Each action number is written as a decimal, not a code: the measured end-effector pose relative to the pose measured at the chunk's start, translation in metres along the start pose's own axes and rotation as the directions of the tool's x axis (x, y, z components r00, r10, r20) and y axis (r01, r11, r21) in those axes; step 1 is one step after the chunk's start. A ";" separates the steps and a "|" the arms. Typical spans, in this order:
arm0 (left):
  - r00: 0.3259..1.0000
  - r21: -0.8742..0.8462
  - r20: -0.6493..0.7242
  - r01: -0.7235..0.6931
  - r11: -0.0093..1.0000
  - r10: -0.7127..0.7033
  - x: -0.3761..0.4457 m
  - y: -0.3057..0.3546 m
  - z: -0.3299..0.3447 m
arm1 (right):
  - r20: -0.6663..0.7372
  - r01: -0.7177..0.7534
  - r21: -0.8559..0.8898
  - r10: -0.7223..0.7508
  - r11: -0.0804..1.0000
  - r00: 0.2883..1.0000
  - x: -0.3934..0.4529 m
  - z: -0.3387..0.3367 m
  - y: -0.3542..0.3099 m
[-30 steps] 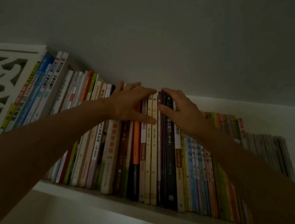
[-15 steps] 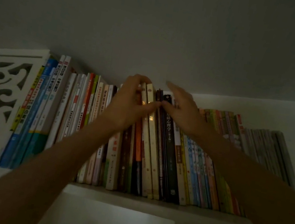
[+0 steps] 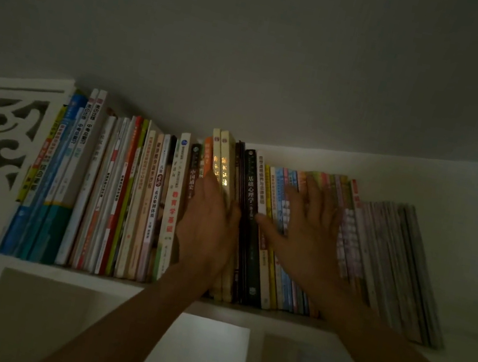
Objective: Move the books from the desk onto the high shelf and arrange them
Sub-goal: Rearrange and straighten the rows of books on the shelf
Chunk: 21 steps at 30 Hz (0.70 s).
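Your books (image 3: 225, 216) stand in one long row on the high shelf (image 3: 117, 282), spines out, with none visibly left to lift; so you are, I judge, in the arranging step. Your left hand (image 3: 208, 223) lies flat on the middle spines, fingers straight, holding nothing; your right hand (image 3: 304, 237) spreads open on the thin coloured spines just beside it, a little blurred. The books on the right lean rightward; the tall cream pair (image 3: 221, 158) stands higher than its neighbours. Next, push the spines back flush, then nudge the leaning ones upright; press gently, so nothing tips off the shelf edge.
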<state>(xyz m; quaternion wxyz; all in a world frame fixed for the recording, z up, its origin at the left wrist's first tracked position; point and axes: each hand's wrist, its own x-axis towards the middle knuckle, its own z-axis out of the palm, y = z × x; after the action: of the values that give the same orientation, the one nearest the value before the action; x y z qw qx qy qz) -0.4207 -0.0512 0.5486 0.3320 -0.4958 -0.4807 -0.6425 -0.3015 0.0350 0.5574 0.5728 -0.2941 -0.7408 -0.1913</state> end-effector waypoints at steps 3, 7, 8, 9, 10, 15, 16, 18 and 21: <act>1.000 -0.096 -0.014 -0.004 0.995 0.003 -0.002 0.008 -0.015 | -0.027 0.036 0.005 -0.036 0.999 0.999 -0.002 0.002 0.006; 0.997 -0.110 -0.065 0.031 0.993 -0.039 0.000 0.015 -0.031 | -0.074 0.068 0.018 -0.066 0.998 0.995 -0.003 0.005 0.009; 0.995 -0.150 -0.032 0.086 0.985 -0.092 -0.001 0.016 -0.032 | -0.085 0.065 0.016 -0.064 0.998 0.994 -0.002 0.005 0.010; 0.988 -0.210 0.019 0.155 0.965 -0.155 -0.002 0.018 -0.033 | -0.092 0.061 0.015 -0.059 0.998 0.994 -0.001 0.005 0.010; 0.974 -0.267 0.081 0.226 0.937 -0.212 -0.005 0.022 -0.033 | -0.092 0.055 0.018 -0.053 0.998 0.994 -0.001 0.004 0.009; 0.950 -0.326 0.143 0.309 0.894 -0.277 -0.020 0.029 -0.038 | -0.015 0.006 0.012 -0.006 1.000 1.000 0.000 0.000 -0.009; 0.953 -0.323 0.134 0.301 0.897 -0.271 -0.020 0.030 -0.038 | 0.006 -0.004 -0.013 0.004 1.000 1.000 0.001 0.002 -0.013; 0.959 -0.300 0.104 0.283 0.911 -0.264 -0.020 0.033 -0.040 | 0.022 -0.022 -0.039 0.023 0.999 1.000 0.001 0.007 -0.016; 0.970 -0.287 0.070 0.241 0.927 -0.231 -0.023 0.037 -0.049 | 0.015 -0.010 -0.028 0.010 1.000 1.000 0.001 0.011 -0.013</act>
<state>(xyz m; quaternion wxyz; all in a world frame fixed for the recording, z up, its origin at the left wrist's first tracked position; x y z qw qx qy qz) -0.3966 -0.1108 0.5352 0.1666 -0.4893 -0.4420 -0.7331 -0.3183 0.0321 0.5559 0.5639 -0.3072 -0.7409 -0.1968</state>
